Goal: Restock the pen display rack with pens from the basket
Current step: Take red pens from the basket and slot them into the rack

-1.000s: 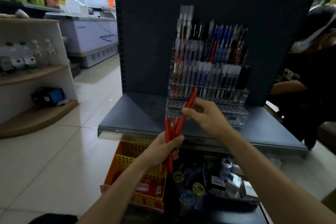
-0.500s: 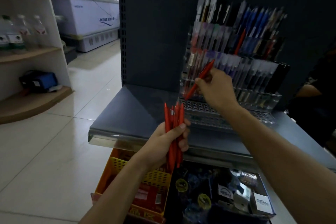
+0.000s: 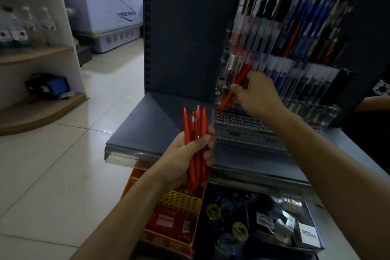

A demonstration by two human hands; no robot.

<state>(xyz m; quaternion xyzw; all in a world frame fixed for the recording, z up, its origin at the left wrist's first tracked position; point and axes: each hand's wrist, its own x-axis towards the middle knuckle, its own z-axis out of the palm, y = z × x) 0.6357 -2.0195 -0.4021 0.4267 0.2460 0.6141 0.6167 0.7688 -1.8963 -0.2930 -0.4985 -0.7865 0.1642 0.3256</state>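
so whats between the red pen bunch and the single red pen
Head view: only bare grey shelf and a corner of the pen rack's empty perforated tier, between the bunch and the single pen.

We can make out one word with fair confidence: "VERSATILE", in dark letters on a white box [image 3: 309,236] at the lower right. The white freezer [image 3: 114,17] carries a blue brand name above a wavy line, but its letters are too blurred for us to spell. The labels on the bottles [image 3: 31,27], the white lettering on a black tag [image 3: 264,220] and a sticker [image 3: 231,62] in the pen rack [image 3: 242,126] are likewise unreadable to us.
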